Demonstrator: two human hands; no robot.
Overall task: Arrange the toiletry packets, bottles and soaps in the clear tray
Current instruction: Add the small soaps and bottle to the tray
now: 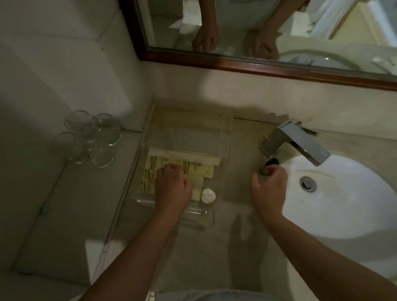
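Head view, looking down on a bathroom table (236,185) in dim light.

Clear tray (195,212): stands on the table against the left edge, between the side ledge (58,202) and the sink basin (345,203). Its far half shows no contents.

Toiletry packets (153,169): cream, some with a dark striped print, lying flat and overlapping in the near half of the tray. One long pale packet (193,157) lies crosswise at their far side.

Round white soap (208,195): inside the tray, near its right wall, just beside the packets.

Left grip (172,188): palm down over the tray, released, fingertips (168,169) resting on top of the printed packets. Nothing is held.

Right grip (270,186): over the table at the rim of the basin, well apart from the tray. Its fingers are curled at a small dark-capped bottle (271,162) standing on the table below the tap (295,141). A second small item beside it is partly covered by the fingers. The picture is too blurred here to tell whether the grip is grasping either item or only touching.

Other items: several clear glasses (90,137) grouped on the ledge to the left. A wood-framed mirror (278,21) on the wall behind reflects both hands
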